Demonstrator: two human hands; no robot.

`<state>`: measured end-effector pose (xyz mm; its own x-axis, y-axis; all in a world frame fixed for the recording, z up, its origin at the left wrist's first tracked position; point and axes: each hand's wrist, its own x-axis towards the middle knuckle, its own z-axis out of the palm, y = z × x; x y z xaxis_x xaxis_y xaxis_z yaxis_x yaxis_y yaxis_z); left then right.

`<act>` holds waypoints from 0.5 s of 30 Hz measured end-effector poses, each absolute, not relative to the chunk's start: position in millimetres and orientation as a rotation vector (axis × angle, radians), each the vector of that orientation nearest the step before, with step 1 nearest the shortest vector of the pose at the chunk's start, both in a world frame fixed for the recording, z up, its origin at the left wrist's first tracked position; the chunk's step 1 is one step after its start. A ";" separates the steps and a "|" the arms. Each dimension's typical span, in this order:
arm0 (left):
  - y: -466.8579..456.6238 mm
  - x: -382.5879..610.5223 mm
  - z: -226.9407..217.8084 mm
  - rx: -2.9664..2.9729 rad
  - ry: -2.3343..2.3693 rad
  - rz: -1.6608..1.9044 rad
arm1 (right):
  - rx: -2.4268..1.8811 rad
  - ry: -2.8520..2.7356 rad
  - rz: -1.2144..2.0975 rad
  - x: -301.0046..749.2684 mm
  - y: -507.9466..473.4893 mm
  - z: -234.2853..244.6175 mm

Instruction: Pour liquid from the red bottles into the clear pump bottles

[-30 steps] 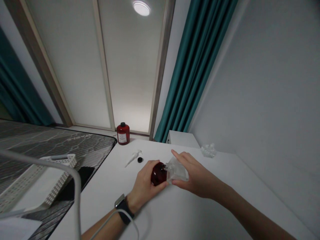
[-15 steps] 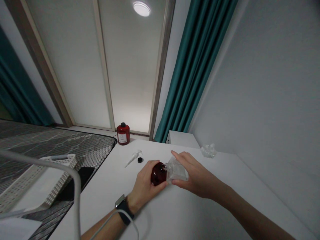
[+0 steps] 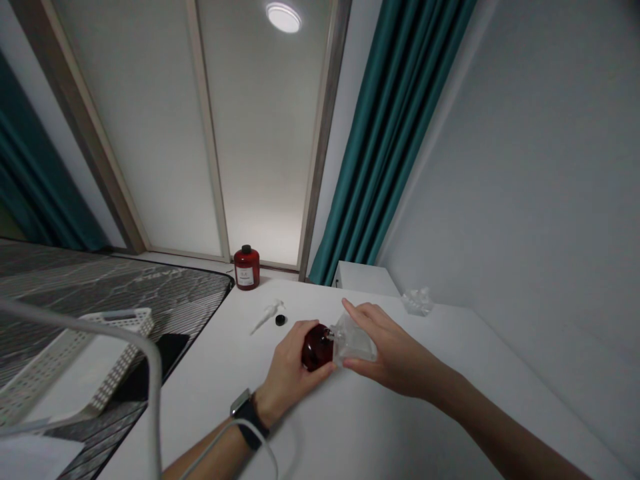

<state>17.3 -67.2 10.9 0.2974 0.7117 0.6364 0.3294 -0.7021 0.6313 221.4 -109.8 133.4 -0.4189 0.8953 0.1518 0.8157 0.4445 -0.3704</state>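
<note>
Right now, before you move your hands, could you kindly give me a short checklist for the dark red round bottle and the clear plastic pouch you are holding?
1. Left hand wrapped around the dark red round bottle: ok.
2. Right hand holding the clear plastic pouch between thumb and fingers: ok.
3. Pouch pressed against the bottle's top end: ok.
4. Seal between bottle and pouch: cannot tell, the clear plastic and glare hide it.
5. Black round cap lying apart from the hands on the white table: ok.
6. White pump head lying apart from the hands: ok.
</note>
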 end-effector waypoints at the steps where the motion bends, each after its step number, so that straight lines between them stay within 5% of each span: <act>1: -67.4 17.3 10.9 2.190 0.938 1.371 | -1.457 -2.375 0.338 221.4 -109.7 133.4; 15: -68.3 17.7 11.0 2.162 0.948 1.409 | -1.452 -2.398 0.340 218.6 -109.9 139.8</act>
